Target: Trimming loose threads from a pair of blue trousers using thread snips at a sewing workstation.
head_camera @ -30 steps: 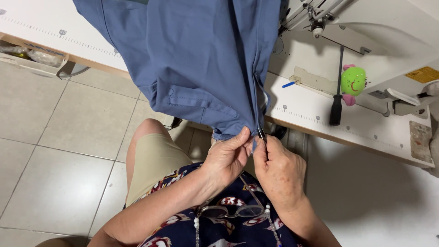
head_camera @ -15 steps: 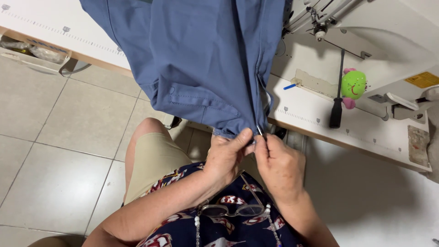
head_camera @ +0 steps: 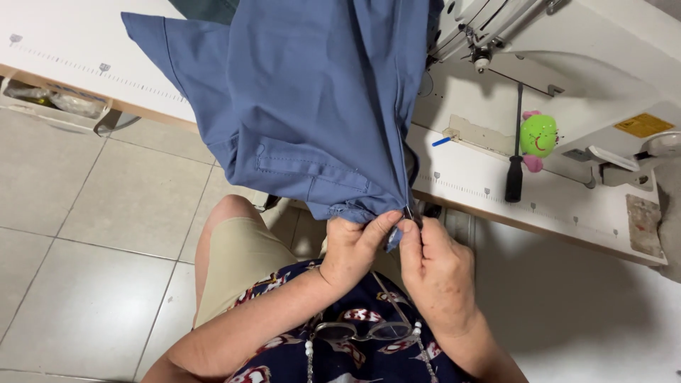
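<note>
Below the table edge (head_camera: 454, 195), left hand (head_camera: 352, 250) and right hand (head_camera: 436, 266), both pinched tight on the blue garment (head_camera: 305, 106) hem

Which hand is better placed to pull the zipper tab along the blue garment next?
Probably the right hand: its fingers already pinch at the small zipper tab on the blue garment, while the left hand grips the hem beside it, steadying the cloth.

blue garment (head_camera: 312, 106) cut off at top edge, its zipper pull hidden behind fingers (head_camera: 408, 230)
</note>
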